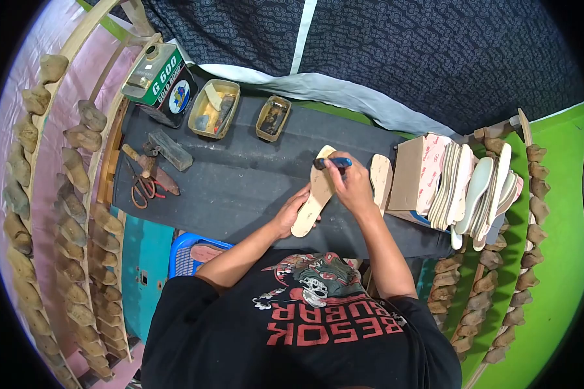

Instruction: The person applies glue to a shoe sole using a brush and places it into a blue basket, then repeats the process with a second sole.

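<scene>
A pale sole-shaped insole (313, 206) is tilted over the dark table, its rounded toe end toward the back. My left hand (292, 211) grips its left edge near the lower end. In my right hand (353, 185) is a brush with a blue handle (341, 162), its dark head touching the insole near the upper end. Just right of my right hand another pale insole (381, 178) lies on the table, partly hidden by the hand and forearm.
Stacked insoles (457, 178) stand beside a cardboard box (410, 175) at right. A glue can (161, 84), two trays (214, 109) (273, 118), a hammer (147, 165) and scissors (144, 188) are at left. Wooden shoe lasts (76, 170) line both sides. A blue basket (183, 249) sits below the table edge.
</scene>
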`<state>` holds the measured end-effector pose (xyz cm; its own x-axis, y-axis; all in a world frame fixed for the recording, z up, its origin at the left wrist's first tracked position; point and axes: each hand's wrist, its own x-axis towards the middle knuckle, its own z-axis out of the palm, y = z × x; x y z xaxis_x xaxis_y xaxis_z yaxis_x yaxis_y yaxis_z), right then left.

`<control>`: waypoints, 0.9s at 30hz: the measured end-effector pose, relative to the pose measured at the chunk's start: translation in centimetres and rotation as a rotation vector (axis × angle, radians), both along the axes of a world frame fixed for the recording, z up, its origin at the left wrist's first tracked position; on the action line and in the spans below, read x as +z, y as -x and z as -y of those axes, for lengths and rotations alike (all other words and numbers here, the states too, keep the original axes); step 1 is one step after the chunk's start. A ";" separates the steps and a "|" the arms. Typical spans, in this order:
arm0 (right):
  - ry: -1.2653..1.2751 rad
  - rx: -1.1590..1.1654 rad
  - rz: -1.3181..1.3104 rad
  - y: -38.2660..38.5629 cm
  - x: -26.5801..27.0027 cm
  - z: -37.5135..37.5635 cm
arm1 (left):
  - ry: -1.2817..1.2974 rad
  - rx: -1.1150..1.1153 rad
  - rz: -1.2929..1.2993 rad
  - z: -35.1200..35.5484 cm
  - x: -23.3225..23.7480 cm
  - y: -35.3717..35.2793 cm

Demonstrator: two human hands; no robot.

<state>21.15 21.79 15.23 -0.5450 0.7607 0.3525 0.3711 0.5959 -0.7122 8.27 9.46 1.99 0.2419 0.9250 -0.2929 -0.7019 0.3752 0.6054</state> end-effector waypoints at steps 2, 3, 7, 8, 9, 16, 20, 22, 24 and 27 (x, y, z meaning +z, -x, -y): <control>-0.046 -0.025 -0.035 0.0 0.2 -1.2 | -0.013 -0.023 -0.014 0.0 0.1 0.1; -0.034 -0.044 -0.019 -0.1 0.3 -1.7 | -0.012 -0.032 -0.014 0.1 0.0 0.1; 0.037 -0.120 0.025 -0.6 0.6 -2.9 | 0.014 -0.054 -0.016 0.6 0.0 -0.1; 0.045 -0.119 0.019 -0.6 0.6 -2.8 | 0.017 -0.052 -0.023 0.7 0.0 -0.1; 0.054 -0.118 0.015 -0.6 0.6 -2.7 | 0.021 -0.051 -0.028 0.8 -0.2 -0.1; -0.026 0.002 0.025 0.3 0.5 -0.1 | 0.029 -0.002 -0.040 0.8 -0.8 -0.7; 0.018 -0.099 0.045 -0.5 0.3 -1.9 | 0.024 -0.040 -0.076 0.6 -0.8 -0.5; 0.028 -0.146 0.038 -1.1 0.4 -3.0 | 0.022 -0.056 -0.088 0.6 -1.0 -0.5; 0.001 -0.137 0.048 -1.6 0.8 -3.3 | 0.027 -0.060 -0.099 0.7 -1.0 -0.6; -0.016 -0.106 0.053 -1.8 1.1 -2.7 | 0.009 -0.048 -0.084 0.7 -1.3 -0.8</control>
<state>22.94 24.53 16.33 -0.4799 0.8096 0.3379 0.4695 0.5624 -0.6806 9.09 8.72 0.74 0.2597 0.9102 -0.3227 -0.6299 0.4130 0.6578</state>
